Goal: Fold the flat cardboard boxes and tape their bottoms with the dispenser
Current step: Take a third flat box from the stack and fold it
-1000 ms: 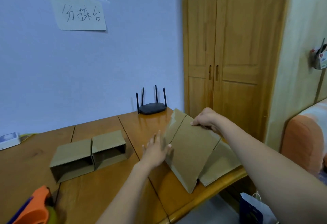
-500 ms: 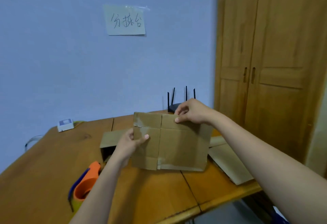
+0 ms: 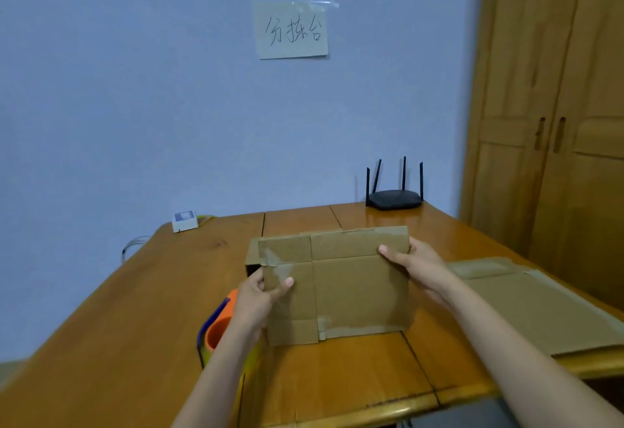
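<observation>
A flat brown cardboard box (image 3: 354,289) with old tape marks stands upright in front of me over the wooden table (image 3: 135,309). My left hand (image 3: 261,296) grips its left edge, thumb on the front face. My right hand (image 3: 413,267) grips its upper right edge, thumb on the front. An orange tape dispenser (image 3: 219,326) lies on the table just left of my left forearm, partly hidden by it. More flat cardboard (image 3: 540,306) lies on the table's right side. A folded box behind the held one shows only as a dark sliver (image 3: 251,270).
A black router (image 3: 394,198) with antennas sits at the table's back edge by the blue wall. A small white device (image 3: 184,221) with cables rests at the back left corner. Wooden wardrobe doors (image 3: 557,123) stand to the right. The table's front edge runs close below my arms.
The view swung left and centred on the table. The cardboard came up off the right-hand pile; my left hand shifted from flat touch to a grip, and my right hand slid to the right edge.
</observation>
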{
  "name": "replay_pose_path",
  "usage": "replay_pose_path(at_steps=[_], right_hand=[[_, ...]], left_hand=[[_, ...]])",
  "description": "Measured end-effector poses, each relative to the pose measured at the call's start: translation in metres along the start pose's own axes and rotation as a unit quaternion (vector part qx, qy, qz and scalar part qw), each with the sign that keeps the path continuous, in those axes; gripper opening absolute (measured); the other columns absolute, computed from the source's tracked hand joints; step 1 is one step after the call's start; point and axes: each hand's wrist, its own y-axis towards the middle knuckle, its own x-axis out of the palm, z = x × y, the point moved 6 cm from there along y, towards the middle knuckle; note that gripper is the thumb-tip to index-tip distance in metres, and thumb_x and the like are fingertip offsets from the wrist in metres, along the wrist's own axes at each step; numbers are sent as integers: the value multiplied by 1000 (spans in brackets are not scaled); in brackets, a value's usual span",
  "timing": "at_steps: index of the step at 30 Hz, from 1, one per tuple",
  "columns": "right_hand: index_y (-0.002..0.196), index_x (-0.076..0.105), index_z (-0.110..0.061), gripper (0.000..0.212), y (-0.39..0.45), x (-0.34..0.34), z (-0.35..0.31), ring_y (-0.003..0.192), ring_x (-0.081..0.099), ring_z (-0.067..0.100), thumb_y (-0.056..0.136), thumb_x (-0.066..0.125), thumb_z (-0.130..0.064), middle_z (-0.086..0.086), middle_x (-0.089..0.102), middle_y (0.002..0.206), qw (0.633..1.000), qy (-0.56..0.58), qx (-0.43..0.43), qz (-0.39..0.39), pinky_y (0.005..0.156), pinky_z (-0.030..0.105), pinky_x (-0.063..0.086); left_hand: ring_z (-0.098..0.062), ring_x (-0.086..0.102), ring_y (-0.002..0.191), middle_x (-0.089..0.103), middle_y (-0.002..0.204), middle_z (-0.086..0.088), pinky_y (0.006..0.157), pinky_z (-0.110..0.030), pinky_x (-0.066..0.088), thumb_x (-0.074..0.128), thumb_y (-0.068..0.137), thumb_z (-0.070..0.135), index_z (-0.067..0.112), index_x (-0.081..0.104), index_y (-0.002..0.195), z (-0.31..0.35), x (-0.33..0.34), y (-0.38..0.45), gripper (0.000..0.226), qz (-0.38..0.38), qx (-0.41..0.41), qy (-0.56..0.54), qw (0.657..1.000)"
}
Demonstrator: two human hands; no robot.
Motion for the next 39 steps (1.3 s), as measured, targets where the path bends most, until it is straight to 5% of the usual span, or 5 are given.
replay_pose_path(at_steps=[5, 13, 18, 22, 39], right_hand=[[111, 68, -24, 29, 6, 2, -4, 87, 72, 6, 84, 77, -29, -8, 75, 103, 1000, 0, -16, -2, 66, 18, 55], [116, 66, -25, 37, -5, 3, -1, 94, 72, 8, 82, 78, -33, -6, 74, 109, 999, 16, -28, -6, 78, 25, 57], [138, 45, -48, 57, -10, 12, -3, 111, 66, 11, 86, 67, -53, -7, 67, 126, 997, 55, -29, -48, 93, 37, 56], [148, 28, -55, 65, -6, 23, 0, 142, 37, 18, 88, 36, -79, -6, 40, 155, 987, 141, -37, -60, 117, 51, 30], [118, 70, -13, 38, -14, 33, 5, 108, 68, 27, 104, 44, -37, 14, 73, 112, 967, 251, 34, -8, 97, 44, 50]], left_hand=[[-23, 43, 136, 43, 150, 3, 101, -40, 49, 80, 75, 42, 29, 28, 151, 11, 0, 2, 93, 59, 31, 24, 998], [-27, 12, 150, 4, 164, 6, 117, -54, 21, 55, 86, 66, 41, -3, 154, 31, 41, -4, 93, 101, 5, -40, 994], [-20, 29, 145, 25, 160, 8, 116, -52, 25, 44, 75, 88, 44, 24, 151, 21, 57, 8, 90, 10, -29, -93, 995], [-16, 69, 103, 73, 113, 0, 83, -34, 54, 28, 92, 72, 28, 68, 120, 46, 67, -5, 65, -70, -20, -112, 991], [-29, 66, 106, 69, 118, -16, 99, -48, 48, 52, 94, 39, 12, 67, 120, 37, 44, 4, 40, -139, -59, -145, 978]])
